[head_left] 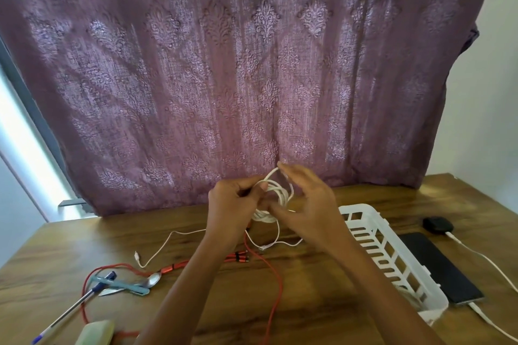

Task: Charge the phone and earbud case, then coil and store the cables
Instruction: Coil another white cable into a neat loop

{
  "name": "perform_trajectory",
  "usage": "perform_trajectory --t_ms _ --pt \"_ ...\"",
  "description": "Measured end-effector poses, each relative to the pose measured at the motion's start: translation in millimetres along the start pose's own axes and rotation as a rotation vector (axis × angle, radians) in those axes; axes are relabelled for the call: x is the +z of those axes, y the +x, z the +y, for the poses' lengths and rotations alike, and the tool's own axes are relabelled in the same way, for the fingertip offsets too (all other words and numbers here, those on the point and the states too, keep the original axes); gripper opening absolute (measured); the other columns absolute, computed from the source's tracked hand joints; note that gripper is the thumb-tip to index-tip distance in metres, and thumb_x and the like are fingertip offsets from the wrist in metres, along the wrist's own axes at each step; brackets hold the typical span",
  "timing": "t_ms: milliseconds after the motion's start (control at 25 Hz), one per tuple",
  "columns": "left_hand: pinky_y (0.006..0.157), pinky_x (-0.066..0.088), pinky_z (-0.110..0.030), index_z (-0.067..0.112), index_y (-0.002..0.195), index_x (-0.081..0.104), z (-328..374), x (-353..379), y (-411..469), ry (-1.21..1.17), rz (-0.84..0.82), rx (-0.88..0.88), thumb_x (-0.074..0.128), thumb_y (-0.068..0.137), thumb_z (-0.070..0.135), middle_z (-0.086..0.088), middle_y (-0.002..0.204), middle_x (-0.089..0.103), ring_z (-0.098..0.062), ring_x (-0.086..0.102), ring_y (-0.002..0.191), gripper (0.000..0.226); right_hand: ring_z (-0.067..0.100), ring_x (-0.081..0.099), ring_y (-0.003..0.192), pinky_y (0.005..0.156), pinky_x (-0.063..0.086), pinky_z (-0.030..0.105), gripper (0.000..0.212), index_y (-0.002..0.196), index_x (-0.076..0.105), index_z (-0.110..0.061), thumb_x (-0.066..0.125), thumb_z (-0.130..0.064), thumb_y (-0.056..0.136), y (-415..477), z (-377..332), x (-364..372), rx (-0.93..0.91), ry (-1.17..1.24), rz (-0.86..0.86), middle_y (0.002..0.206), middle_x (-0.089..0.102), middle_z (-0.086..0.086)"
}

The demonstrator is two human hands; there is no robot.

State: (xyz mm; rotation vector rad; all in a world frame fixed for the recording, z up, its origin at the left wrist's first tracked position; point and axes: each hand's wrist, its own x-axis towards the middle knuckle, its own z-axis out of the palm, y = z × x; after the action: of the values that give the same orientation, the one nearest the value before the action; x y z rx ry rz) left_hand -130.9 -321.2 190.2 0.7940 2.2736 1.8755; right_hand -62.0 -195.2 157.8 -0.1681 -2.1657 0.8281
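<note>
White cable (276,194): part-coiled, held above the wooden table (322,288), between my two hands. Left hand (234,202) pinches the gathered loops. Right hand (311,204), fingers loosely curled, holds the outer loop. The loose tail hangs to the table. White basket (392,251) lies right of the coil and lower, nearer my right hand, its long axis running from far-left to near-right.

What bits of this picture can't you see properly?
All in the head view:
- White cable: the left hand and right hand cover some loops, so they cannot be counted.
- Basket: the right arm hides part of its inside.
- Pale green thing: cut off by the bottom edge; cannot tell what it is.
- Charging cables: run off the right edge; far ends unseen.
</note>
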Motion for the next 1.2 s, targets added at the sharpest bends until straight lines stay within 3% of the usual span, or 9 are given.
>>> perform_trajectory --t_ms 120,240,320,400,520,600,800,1000,1200 --pt "0.083 0.056 -0.038 0.036 0.079 0.072 -2 2 1 -0.092 -0.01 -0.035 0.065 0.083 0.008 0.006 0.078 0.075 -0.011 0.071 0.079 0.029 0.0 0.059 0.092 0.078 0.042 0.004 0.051 0.121 0.06 -0.021 0.074 -0.026 0.072 1 0 4 0.094 0.06 -0.016 0.107 0.062 -0.011" --pt "0.087 0.054 -0.039 0.031 0.101 0.069 -6 2 2 -0.121 -0.034 -0.031 0.064 0.084 0.006 0.001 0.091 0.075 -0.013 0.07 0.087 0.031 -0.004 0.056 0.092 0.073 0.041 0.002 0.05 0.114 0.053 -0.028 0.077 -0.024 0.07 0 -2 1 0.21 0.095 0.037 0.103 0.058 -0.018" --pt "0.085 0.054 -0.033 0.03 0.101 0.07 -7 3 2 -0.119 -0.045 -0.018 0.062 0.084 0.004 0.004 0.09 0.075 -0.01 0.07 0.086 0.031 -0.008 0.053 0.093 0.073 0.038 0.0 0.057 0.124 0.048 -0.027 0.074 -0.023 0.074 1 -6 0 0.234 0.12 -0.013 0.103 0.053 -0.025" --pt "0.082 0.054 -0.028 0.03 0.098 0.071 -5 4 0 -0.092 -0.047 -0.01 0.062 0.085 0.005 0.009 0.086 0.074 -0.005 0.069 0.083 0.031 -0.017 0.055 0.083 0.068 0.037 -0.002 0.045 0.123 0.056 -0.02 0.07 -0.016 0.079 1 -8 -1 0.193 0.12 -0.058 0.092 0.055 -0.029" --pt "0.083 0.054 -0.029 0.032 0.091 0.072 -4 5 1 -0.029 -0.046 0.011 0.061 0.086 0.007 0.012 0.082 0.074 -0.002 0.069 0.082 0.028 -0.004 0.061 0.07 0.059 0.044 0.01 0.019 0.101 0.07 -0.019 0.065 -0.019 0.083 2 -8 -2 0.169 0.087 -0.067 0.071 0.064 -0.018" --pt "0.086 0.053 -0.029 0.034 0.093 0.07 -4 6 1 -0.001 -0.046 0.032 0.059 0.087 0.007 0.011 0.085 0.073 -0.001 0.068 0.084 0.03 0.003 0.063 0.067 0.061 0.049 0.019 0.013 0.095 0.071 -0.02 0.066 -0.022 0.084 2 -6 -2 0.178 0.089 -0.056 0.072 0.069 -0.01" --pt "0.089 0.051 -0.029 0.051 0.095 0.058 -11 5 1 0.089 -0.076 0.128 0.055 0.089 0.007 0.012 0.096 0.071 -0.002 0.065 0.093 0.045 0.01 0.068 0.071 0.065 0.053 0.026 0.031 0.101 0.052 -0.029 0.072 -0.017 0.079 2 -7 0 0.387 0.543 -0.045 0.075 0.073 -0.003" --pt "0.087 0.049 -0.018 0.036 0.119 0.056 -11 6 1 0.172 -0.165 0.229 0.052 0.09 0.006 0.014 0.097 0.066 0.003 0.062 0.091 0.042 0.011 0.068 0.067 0.064 0.053 0.021 0.037 0.106 0.056 -0.009 0.069 -0.011 0.072 3 -10 -7 0.565 0.979 -0.098 0.073 0.072 0.002" --pt "0.073 0.047 -0.01 0.027 0.109 0.065 -9 12 -1 0.227 -0.157 0.223 0.052 0.089 0.005 0.014 0.085 0.069 0.003 0.062 0.081 0.033 0.016 0.06 0.066 0.069 0.054 0.026 0.031 0.092 0.067 -0.001 0.069 -0.022 0.07 3 -1 -1 0.716 1.392 -0.189 0.075 0.065 0.01"
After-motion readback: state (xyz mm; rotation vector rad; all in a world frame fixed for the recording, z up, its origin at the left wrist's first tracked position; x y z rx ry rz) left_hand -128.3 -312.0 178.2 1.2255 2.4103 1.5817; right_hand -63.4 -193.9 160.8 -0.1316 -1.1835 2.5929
